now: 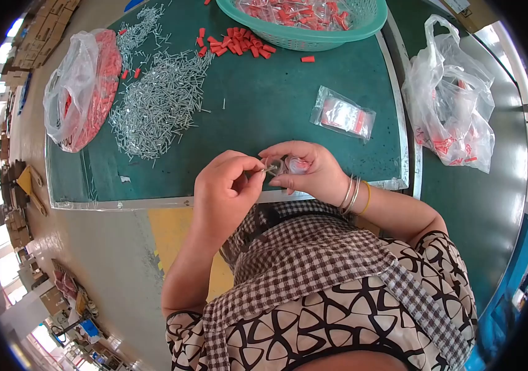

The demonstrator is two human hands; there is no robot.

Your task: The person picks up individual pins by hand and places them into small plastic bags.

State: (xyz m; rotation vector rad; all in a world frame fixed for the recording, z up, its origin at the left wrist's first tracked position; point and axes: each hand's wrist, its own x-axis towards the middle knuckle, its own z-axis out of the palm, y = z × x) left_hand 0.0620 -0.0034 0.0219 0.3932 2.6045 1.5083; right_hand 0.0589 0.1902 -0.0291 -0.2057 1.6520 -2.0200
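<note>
My left hand (pixel 228 185) pinches a small metal screw (pixel 270 168) between thumb and fingertips, at the mouth of a small clear plastic bag. My right hand (pixel 313 168) is closed around that plastic bag (pixel 298 165), in which something red and white shows; the fingers partly hide it. Both hands meet just above the front edge of the green table (pixel 264 105). A large pile of screws (pixel 158 102) lies to the left beyond my left hand. A filled, flat clear packet (pixel 343 115) rests on the table beyond my right hand.
Loose red plastic plugs (pixel 239 42) lie at the back beside a green basket (pixel 313 43) of filled packets. At left is a plastic bag of red pieces (pixel 84 89). Another white plastic bag (pixel 452 99) sits at right beyond the table's metal edge (pixel 400 93).
</note>
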